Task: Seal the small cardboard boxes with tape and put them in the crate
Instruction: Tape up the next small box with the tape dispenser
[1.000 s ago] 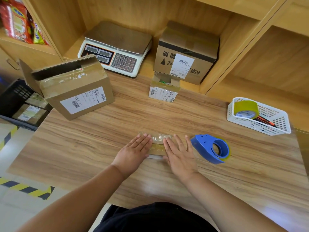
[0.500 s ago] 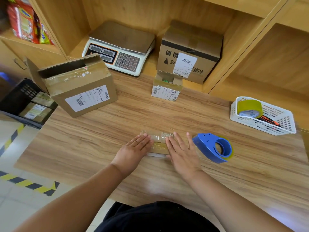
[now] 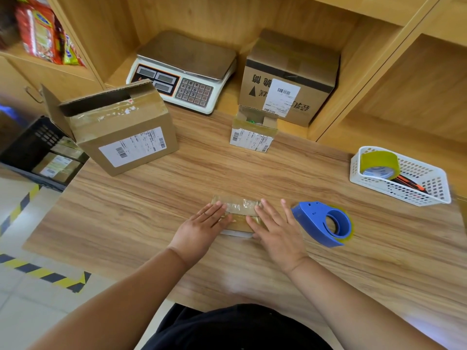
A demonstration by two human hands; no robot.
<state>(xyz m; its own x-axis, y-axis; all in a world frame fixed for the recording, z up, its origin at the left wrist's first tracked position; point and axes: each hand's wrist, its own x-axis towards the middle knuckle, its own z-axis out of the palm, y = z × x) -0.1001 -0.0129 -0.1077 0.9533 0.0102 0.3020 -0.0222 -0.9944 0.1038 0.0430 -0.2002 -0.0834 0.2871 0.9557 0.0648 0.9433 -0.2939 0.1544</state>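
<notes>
Your left hand (image 3: 202, 228) and right hand (image 3: 275, 231) both lay flat with straight fingers, gripping nothing, pressing down on the small cardboard box (image 3: 238, 215) on the bench (image 3: 141, 210) at lower centre of the frame. The box's long axis ran left to right across the picture, and a hand covered each end. The crate (image 3: 43, 137) sat at the left edge, below bench level and well apart from the box, so your left hand looked the nearer one for the carry. Your palms hid both ends of the box, so you could not tell whether the tape reached down them. The crate was cut off by the frame and partly hidden behind the large open box (image 3: 121, 132).
</notes>
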